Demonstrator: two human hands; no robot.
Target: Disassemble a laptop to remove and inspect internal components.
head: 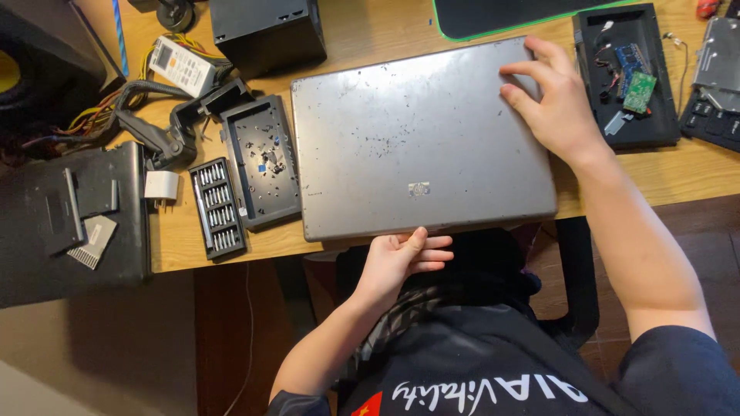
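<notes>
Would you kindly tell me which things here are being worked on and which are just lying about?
In hand:
- closed grey laptop
- left hand at its front edge
- right hand flat on its lid

Lying about:
- screwdriver bit set
- black parts tray
- green circuit board
- remote control

Single view, camera on my head, facing steeply down over desk edge (177,254). My lap and shirt fill bottom of frame, desk top half. Close range: laptop (420,139) centred within arm's reach. Far desk side cut off at top, likely slight tilt. No second view to overlap.
</notes>
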